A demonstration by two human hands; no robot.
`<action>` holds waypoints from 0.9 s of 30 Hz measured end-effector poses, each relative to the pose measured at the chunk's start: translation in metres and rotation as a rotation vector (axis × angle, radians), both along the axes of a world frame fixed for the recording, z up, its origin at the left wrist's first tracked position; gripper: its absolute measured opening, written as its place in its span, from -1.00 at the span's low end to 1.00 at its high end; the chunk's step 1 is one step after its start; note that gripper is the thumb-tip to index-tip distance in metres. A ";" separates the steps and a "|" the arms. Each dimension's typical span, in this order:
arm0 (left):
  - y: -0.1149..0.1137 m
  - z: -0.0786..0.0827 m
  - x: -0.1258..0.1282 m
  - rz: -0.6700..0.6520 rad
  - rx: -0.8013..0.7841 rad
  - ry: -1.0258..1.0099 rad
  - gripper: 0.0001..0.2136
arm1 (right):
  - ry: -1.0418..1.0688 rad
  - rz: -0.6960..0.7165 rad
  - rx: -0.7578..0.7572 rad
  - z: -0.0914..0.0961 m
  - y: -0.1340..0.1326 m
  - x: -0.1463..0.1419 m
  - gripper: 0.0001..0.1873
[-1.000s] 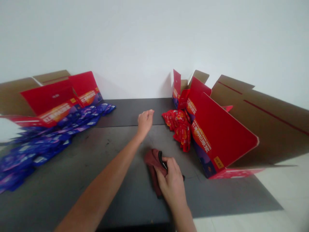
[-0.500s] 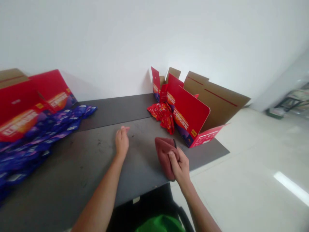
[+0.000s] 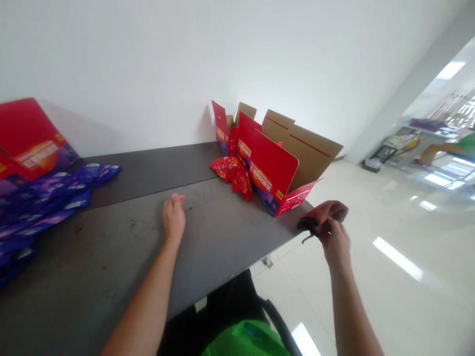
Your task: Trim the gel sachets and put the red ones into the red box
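My right hand (image 3: 336, 241) grips a folded brownish-red cloth (image 3: 323, 212) with a dark edge, out past the right end of the table above the floor. A small dark strip hangs from the cloth. Over the middle of the grey table (image 3: 222, 227) is my left hand (image 3: 173, 217), fingers curled in and nothing visible in them. Small red packets (image 3: 233, 173) lie in a heap beyond it, against the open red cartons (image 3: 272, 170). To its left, blue-purple packets (image 3: 55, 198) are spread in a pile.
Another red carton (image 3: 33, 138) stands at the far left behind the blue packets. A white wall (image 3: 148, 74) closes off the back. Right of the table is a shiny pale floor (image 3: 371, 296); farther off, a person in green (image 3: 465, 143) and shelving (image 3: 393, 143) appear blurred.
My right hand has carried the cloth right, from over the table to beyond its end, and the cloth has turned. My left hand stays over the table. The view has swung right.
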State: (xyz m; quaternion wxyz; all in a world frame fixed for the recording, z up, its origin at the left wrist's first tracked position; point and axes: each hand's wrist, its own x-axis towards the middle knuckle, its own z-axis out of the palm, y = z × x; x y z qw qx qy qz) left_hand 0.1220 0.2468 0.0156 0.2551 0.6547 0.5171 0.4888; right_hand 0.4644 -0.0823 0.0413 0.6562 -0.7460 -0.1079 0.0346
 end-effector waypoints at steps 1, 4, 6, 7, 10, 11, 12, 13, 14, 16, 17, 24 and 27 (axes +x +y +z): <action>0.000 0.000 0.000 0.001 0.004 0.012 -0.43 | 0.085 0.022 0.050 -0.002 0.005 0.003 -0.59; 0.001 0.000 -0.001 0.004 0.021 0.052 -0.53 | 0.291 0.093 0.163 -0.005 0.016 0.005 -0.36; 0.001 -0.001 -0.002 0.013 0.032 0.071 -0.60 | 0.330 0.106 0.194 -0.005 0.018 0.004 -0.19; 0.001 -0.001 -0.002 0.016 0.037 0.077 -0.63 | 0.341 0.107 0.211 -0.004 0.018 0.004 -0.09; 0.000 -0.002 -0.002 0.010 0.047 0.084 -0.70 | 0.335 0.101 0.187 -0.002 0.019 0.004 0.16; 0.000 -0.002 -0.001 0.005 0.050 0.086 -0.72 | 0.317 0.103 0.147 -0.002 0.019 0.005 0.22; 0.000 -0.003 -0.001 0.001 0.052 0.088 -0.74 | 0.283 0.100 0.076 -0.003 0.019 0.006 0.27; 0.000 -0.003 -0.001 0.000 0.053 0.090 -0.76 | 0.228 0.092 -0.023 -0.005 0.018 0.007 0.29; 0.000 -0.003 -0.001 0.000 0.053 0.092 -0.77 | 0.157 0.077 -0.136 -0.007 0.016 0.009 0.28; 0.000 -0.004 -0.001 0.001 0.052 0.099 -0.79 | 0.008 0.038 -0.338 -0.011 0.012 0.012 0.20; 0.001 -0.004 -0.001 0.000 0.051 0.102 -0.79 | -0.044 0.022 -0.392 -0.013 0.010 0.013 0.16; 0.000 -0.002 -0.002 -0.013 0.048 0.102 -0.79 | 0.043 0.002 -0.104 -0.025 0.007 0.007 0.02; -0.001 -0.002 -0.002 -0.015 0.043 0.092 -0.79 | 0.047 -0.012 -0.074 -0.026 0.005 -0.002 -0.07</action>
